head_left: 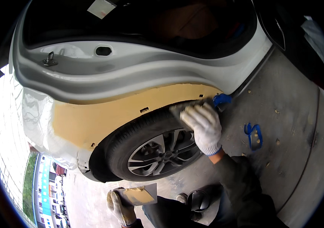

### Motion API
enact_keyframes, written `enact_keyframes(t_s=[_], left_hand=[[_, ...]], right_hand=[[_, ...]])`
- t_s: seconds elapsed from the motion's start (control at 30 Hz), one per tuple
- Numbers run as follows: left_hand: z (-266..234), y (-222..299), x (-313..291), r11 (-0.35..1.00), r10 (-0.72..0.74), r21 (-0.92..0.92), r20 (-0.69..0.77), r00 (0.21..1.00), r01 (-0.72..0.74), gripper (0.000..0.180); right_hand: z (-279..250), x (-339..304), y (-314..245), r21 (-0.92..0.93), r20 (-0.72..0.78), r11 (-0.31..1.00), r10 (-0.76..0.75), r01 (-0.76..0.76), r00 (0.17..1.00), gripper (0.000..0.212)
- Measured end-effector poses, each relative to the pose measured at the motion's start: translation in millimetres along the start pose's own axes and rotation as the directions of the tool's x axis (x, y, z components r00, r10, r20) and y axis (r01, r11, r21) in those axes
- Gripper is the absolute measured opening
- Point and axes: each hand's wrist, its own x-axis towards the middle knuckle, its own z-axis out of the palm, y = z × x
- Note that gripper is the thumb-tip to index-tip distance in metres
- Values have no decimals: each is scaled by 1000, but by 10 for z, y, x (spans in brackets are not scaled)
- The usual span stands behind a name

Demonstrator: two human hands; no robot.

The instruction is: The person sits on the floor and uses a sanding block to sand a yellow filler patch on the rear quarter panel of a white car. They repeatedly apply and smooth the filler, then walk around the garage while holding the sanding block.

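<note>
My left hand [121, 207], in a stained white knit glove, grips a flat grey mixing board [152, 192] at its left end. A smear of yellow body filler [141, 194] lies on the board. My right hand [204, 123], gloved the same way, is closed around a dark, flat putty spreader [176, 113] at the upper edge of the wheel; motion blurs it slightly. Just above runs the white car's rear wheel-arch panel [93, 117], coated in smooth yellow filler. The tire [120, 155] and its spoked rim [162, 154] sit under the arch.
The door opening's white sill [131, 72] curves above the panel, with a metal latch loop [50, 59]. Blue tape [221, 99] hangs at the sill's lower end, and a blue strip loop [255, 136] lies on the concrete floor among crumbs. A dark hose [314, 133] runs at right.
</note>
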Motion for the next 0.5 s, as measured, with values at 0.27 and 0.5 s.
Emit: enact_keyframes(t_s=[0.27,0.5], left_hand=[[339,404,-177,991,-33,133,-1,999,33,32],[330,526,-270,991,-126,-63,-79,989,121,35]], right_hand=[[-401,210,-41,-67,100,997,52,-45,994,31],[-97,585,-421,-10,-4,1000,10,-10,1000,35]])
